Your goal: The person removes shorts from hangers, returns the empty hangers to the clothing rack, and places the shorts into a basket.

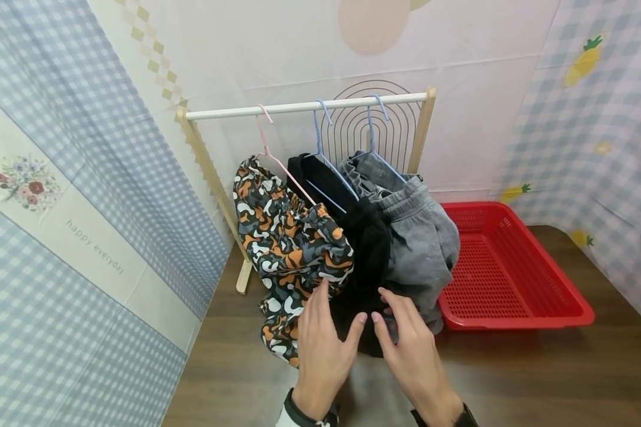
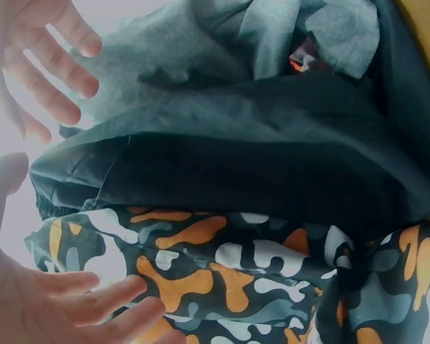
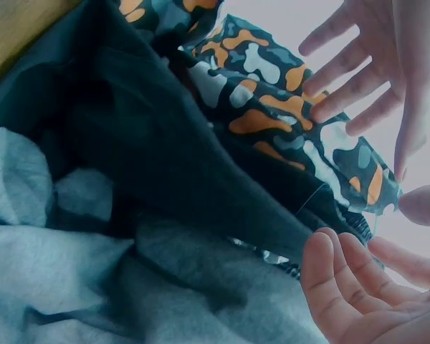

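Note:
Three pairs of shorts hang from a white rail. At the left, camouflage-patterned shorts [image 1: 294, 237] in orange, white and black hang on a pink hanger [image 1: 267, 148]. Black shorts [image 1: 365, 237] on a blue hanger [image 1: 318, 133] are in the middle, and grey shorts [image 1: 419, 231] on another blue hanger [image 1: 372, 130] are at the right. My left hand [image 1: 323, 347] has its fingers extended in front of the camouflage shorts. Opposite it, my right hand [image 1: 413, 356] spreads its fingers before the black and grey shorts. Neither palm holds anything; the two thumbs point toward each other.
The rack has wooden side posts [image 1: 423, 130] and stands on a brown wooden table [image 1: 235, 356]. A red plastic basket [image 1: 513, 267] sits to the right of the clothes. Checked cloth [image 1: 112, 148] covers the left side, and a wire arch decoration [image 1: 347, 133] stands behind the rail.

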{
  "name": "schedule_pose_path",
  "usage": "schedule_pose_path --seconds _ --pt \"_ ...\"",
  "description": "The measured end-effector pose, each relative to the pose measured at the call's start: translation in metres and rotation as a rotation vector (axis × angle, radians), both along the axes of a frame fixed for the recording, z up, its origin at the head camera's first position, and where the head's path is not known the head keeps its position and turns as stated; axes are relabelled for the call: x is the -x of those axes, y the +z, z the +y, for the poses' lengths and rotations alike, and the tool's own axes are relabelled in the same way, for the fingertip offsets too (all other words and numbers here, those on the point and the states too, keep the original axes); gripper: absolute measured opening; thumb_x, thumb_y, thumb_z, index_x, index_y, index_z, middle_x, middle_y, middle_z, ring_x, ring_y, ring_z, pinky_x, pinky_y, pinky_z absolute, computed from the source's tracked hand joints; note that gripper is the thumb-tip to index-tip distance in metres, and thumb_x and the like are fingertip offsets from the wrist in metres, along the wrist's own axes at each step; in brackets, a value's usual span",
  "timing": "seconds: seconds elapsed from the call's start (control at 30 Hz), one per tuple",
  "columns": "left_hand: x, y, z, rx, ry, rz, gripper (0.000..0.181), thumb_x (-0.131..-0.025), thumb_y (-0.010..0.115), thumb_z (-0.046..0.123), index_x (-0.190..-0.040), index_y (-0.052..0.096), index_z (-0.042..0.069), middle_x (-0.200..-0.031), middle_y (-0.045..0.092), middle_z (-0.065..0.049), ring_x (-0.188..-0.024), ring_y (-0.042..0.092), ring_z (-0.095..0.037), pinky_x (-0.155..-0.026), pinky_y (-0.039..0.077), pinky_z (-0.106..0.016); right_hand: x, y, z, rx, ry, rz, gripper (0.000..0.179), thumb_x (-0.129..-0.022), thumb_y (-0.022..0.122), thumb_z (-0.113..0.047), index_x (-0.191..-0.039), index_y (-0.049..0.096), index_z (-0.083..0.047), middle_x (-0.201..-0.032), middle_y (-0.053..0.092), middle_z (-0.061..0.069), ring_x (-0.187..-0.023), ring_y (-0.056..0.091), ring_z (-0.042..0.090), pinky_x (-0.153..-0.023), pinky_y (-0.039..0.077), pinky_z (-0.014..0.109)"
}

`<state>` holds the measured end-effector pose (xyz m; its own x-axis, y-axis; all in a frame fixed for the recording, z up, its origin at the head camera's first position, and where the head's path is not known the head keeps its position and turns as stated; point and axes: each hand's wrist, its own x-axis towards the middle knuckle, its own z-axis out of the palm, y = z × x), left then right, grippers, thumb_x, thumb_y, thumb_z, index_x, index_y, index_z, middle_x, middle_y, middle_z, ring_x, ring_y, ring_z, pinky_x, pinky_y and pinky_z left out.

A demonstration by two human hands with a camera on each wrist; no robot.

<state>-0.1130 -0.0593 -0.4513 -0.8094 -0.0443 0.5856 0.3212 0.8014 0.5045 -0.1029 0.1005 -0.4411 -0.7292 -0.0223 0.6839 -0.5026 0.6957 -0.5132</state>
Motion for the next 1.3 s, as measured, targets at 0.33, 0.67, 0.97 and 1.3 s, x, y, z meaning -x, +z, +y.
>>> schedule_pose_path --seconds 0.33,0.67,0.97,1.3 --pt "0.011 0.011 -0.008 -0.065 -0.046 -0.013 0.071 -0.104 0.063 0.052 -0.156 0.046 0.005 -0.148 0.058 -0.015 -0.134 0.059 -0.031 -0.106 0.053 -0.052 0.007 0.012 -0.006 0.023 0.044 0.071 0.05 -0.093 0.076 0.002 -0.141 0.063 -0.006 -0.124 0.067 0.008 -0.097 0.069 0.019 -0.072 0.058 0.023" --pt "0.022 0.023 -0.013 -0.064 -0.065 0.079 0.052 -0.104 0.068 0.04 -0.141 0.058 0.005 -0.132 0.064 -0.011 -0.119 0.063 -0.025 -0.096 0.057 -0.045 0.017 0.024 -0.01 0.037 0.061 0.096 0.049 -0.094 0.076 0.002 -0.14 0.061 -0.002 -0.123 0.067 0.011 -0.1 0.068 0.019 -0.074 0.059 0.028" --pt "0.034 0.034 -0.019 -0.05 -0.062 0.171 0.042 -0.106 0.066 0.027 -0.14 0.057 0.005 -0.133 0.059 -0.013 -0.121 0.058 -0.028 -0.098 0.055 -0.047 0.028 0.036 -0.017 0.035 0.078 0.1 0.051 -0.096 0.074 -0.001 -0.144 0.057 0.001 -0.128 0.064 0.014 -0.106 0.067 0.022 -0.074 0.062 0.038" --pt "0.04 0.047 -0.022 -0.072 -0.053 0.17 0.046 -0.111 0.056 0.034 -0.146 0.053 0.004 -0.139 0.056 -0.015 -0.127 0.054 -0.03 -0.106 0.051 -0.048 0.035 0.045 -0.024 0.055 0.071 0.073 0.049 -0.098 0.075 -0.006 -0.143 0.056 0.001 -0.128 0.062 0.017 -0.105 0.068 0.024 -0.077 0.063 0.038"
